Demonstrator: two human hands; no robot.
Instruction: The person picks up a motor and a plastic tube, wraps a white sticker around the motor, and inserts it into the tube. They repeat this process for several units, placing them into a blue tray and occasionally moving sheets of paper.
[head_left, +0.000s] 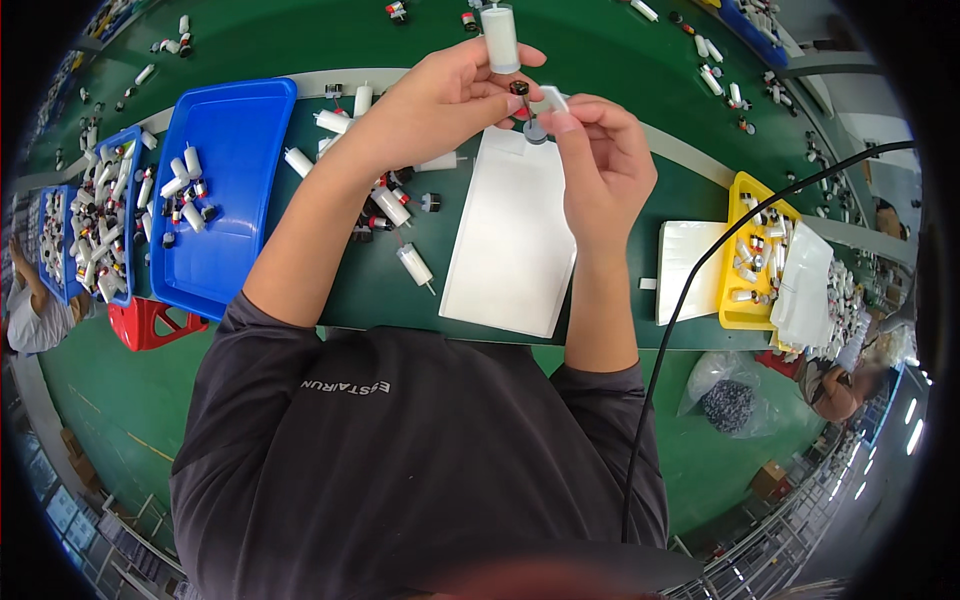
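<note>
My left hand (450, 100) is raised above the far part of the bench, closed on a white cylinder (501, 42) that stands up among its fingers. Just below the cylinder, by the left fingertips, is a small dark cap with a thin stem and a grey disc (535, 132); whether it joins the cylinder is hidden. Thumb and fingers of my right hand (608, 170) pinch a small white rectangular piece (554, 98) close to that stem. Below both hands lies a white sheet (510, 240). Several similar white cylinders (415, 265) lie loose beside my left forearm.
A blue tray (225, 265) with a few parts lies left, beyond it fuller blue bins (122, 250). At right are a white pad (685, 270) and a yellow tray (735, 310) of parts. A black cable (690, 290) crosses the right side. Other people sit at both sides.
</note>
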